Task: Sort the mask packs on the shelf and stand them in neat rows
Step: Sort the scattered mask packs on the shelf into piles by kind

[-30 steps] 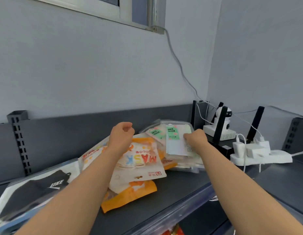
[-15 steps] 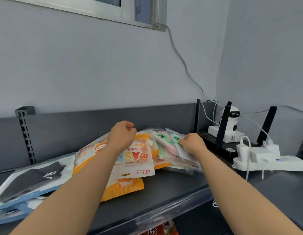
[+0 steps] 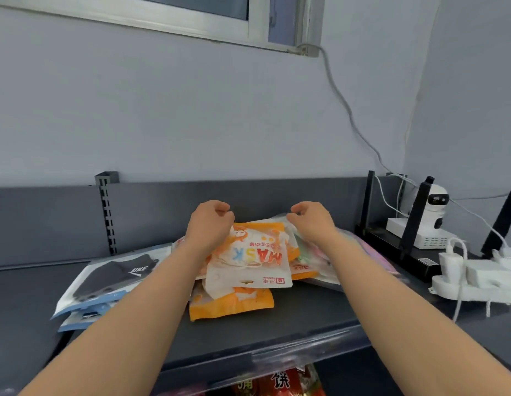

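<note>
**A:** Where do things stand?

**B:** The mask packs lie flat in a loose pile mid-shelf (image 3: 305, 318), closer to the back panel (image 3: 277, 195) than to the front edge. None is upright yet, so I'd say the sorting has barely begun. A top orange pack (image 3: 254, 255) lies across a lower orange pack (image 3: 234, 305). The black mask packs (image 3: 117, 274) fan out toward the left end, and the pale packs (image 3: 304, 254) are wedged under the pile's right side.

**A:** And the hands?

**B:** Both are curled at the far edge of the top orange pack, the left hand (image 3: 210, 224) at one corner and the right hand (image 3: 311, 221) at the other. The fingertips are turned away from me, so I can't tell whether either one actually pinches the pack or only hovers over it.

**A:** What worries you?

**B:** The film looks glossy. Lifting the top pack by its far edge may drag the pale ones with it or send the lower orange pack sliding toward the front edge, where nothing visible would stop it. These packs are also thin and floppy, so I'd expect one stood alone to slump unless it leans on the back panel or a neighbour.

**A:** Anything at the right end?

**B:** A router (image 3: 391, 247) and a power strip (image 3: 483, 287) with cables sit there. A wide sweep of the right forearm could snag them.
</note>
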Motion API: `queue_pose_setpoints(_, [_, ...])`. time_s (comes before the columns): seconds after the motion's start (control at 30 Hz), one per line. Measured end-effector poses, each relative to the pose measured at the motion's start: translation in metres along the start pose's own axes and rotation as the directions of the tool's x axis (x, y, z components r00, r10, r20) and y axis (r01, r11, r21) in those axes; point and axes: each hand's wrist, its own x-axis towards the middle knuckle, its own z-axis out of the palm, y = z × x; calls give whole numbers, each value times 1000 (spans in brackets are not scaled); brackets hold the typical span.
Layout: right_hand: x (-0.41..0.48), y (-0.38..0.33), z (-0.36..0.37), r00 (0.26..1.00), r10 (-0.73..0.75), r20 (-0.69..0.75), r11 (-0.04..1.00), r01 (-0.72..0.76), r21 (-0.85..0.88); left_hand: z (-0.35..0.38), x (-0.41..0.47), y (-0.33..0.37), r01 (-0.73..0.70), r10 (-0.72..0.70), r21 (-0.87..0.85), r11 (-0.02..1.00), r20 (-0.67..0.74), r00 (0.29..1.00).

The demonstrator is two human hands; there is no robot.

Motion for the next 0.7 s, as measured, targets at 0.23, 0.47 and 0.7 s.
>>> queue_pose_setpoints(0.23, [-23, -79, 54, 980, -180, 88, 981, 173, 90, -76, -11, -44, 123, -122, 8, 992, -112, 986])
queue_pose_setpoints(0.47, [-50, -146, 120, 946, -255, 202, 964, 233, 128, -160, -25, -120, 323, -311, 49, 945, -165, 936])
queue_pose_setpoints(0.7, [-81, -185, 187, 918, -136, 373, 991, 119, 68, -198, -32, -192, 498, -497, 6, 867, -18, 867])
